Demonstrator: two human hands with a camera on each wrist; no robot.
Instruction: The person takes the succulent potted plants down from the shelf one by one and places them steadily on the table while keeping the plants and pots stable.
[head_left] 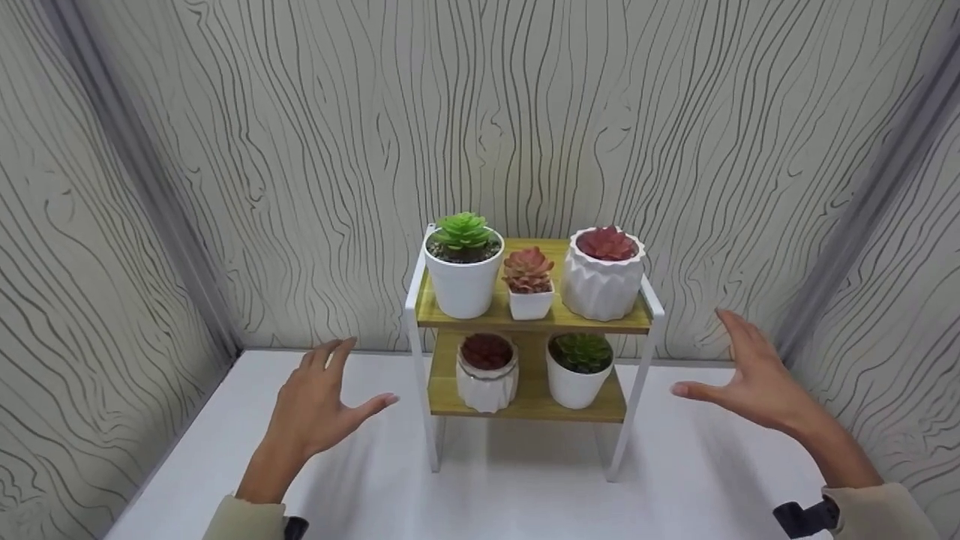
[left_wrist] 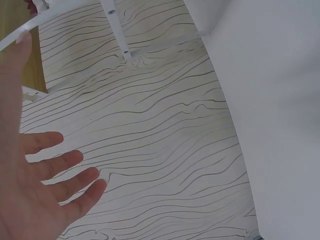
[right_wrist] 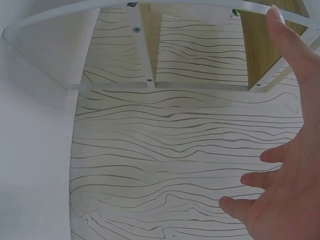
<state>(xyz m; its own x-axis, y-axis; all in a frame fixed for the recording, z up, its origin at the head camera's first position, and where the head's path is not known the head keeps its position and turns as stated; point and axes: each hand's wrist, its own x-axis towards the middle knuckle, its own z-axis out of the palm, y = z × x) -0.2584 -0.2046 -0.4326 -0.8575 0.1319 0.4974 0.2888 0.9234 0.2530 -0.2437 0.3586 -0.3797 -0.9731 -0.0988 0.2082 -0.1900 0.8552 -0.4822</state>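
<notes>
A two-tier shelf (head_left: 525, 413) with wooden boards and a white frame stands on the white table. Its top board carries a green succulent in a white pot (head_left: 463, 285), a pink succulent in a small square pot (head_left: 531, 304) and a red succulent in a ridged pot (head_left: 602, 285). On the lower board sit a dark red succulent in a white pot (head_left: 487, 386) and a green succulent in a smooth pot (head_left: 579, 384). My left hand (head_left: 315, 405) hovers left of the shelf, fingers spread, apart from it. To the right, my right hand (head_left: 757, 379) is likewise spread and holds nothing.
The white table (head_left: 525, 510) extends around the shelf. Behind it rises a wall with a wood-grain line pattern (head_left: 525, 112), and similar panels flank both sides. Grey strips (head_left: 142, 172) run along the corners.
</notes>
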